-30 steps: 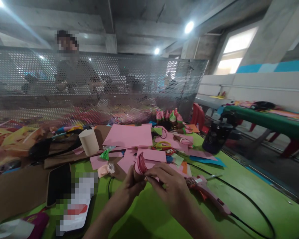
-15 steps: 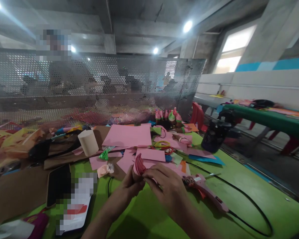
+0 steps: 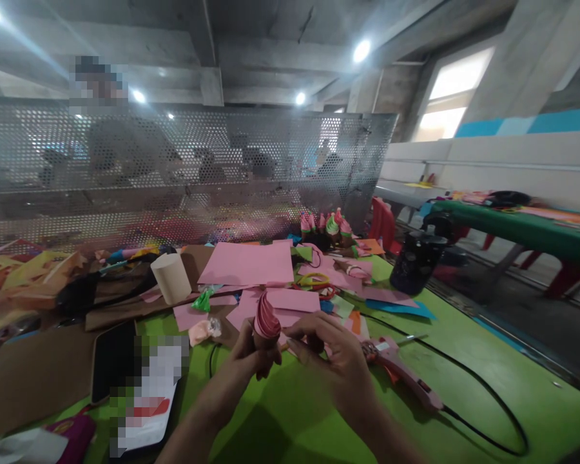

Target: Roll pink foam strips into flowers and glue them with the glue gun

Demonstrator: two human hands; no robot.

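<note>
2 hands meet low in the middle of the view, over the green table (image 3: pixel 464 399). My left hand (image 3: pixel 251 357) is curled round the base of a pink paper swirl (image 3: pixel 266 317), thumb and fingers pinching it from below. My right hand (image 3: pixel 336 361) is half closed just beside it, fingertips bent toward the swirl's lower edge; I cannot tell whether they touch it.

The swirl is matte paper, rolled into overlapping spiral layers, wide at the bottom and tapering to a soft tip. Its long axis stands nearly upright, tip pointing up and slightly away from me.

Flat pink paper sheets (image 3: pixel 249 263) lie beyond it, smooth and rectangular, overlapping each other. A cream cylinder (image 3: pixel 171 277) stands upright on brown cardboard (image 3: pixel 33 367) to the left. A pink glue gun (image 3: pixel 401 374) lies on its side just right of my right hand, its black cord (image 3: pixel 483 380) looping across the table. A dark jar (image 3: pixel 413 263) stands at the table's right edge; its contents cannot be made out. A cluster of finished pink and green swirls (image 3: pixel 326 224) stands upright at the far end, before a perforated metal screen (image 3: pixel 174 167).
</note>
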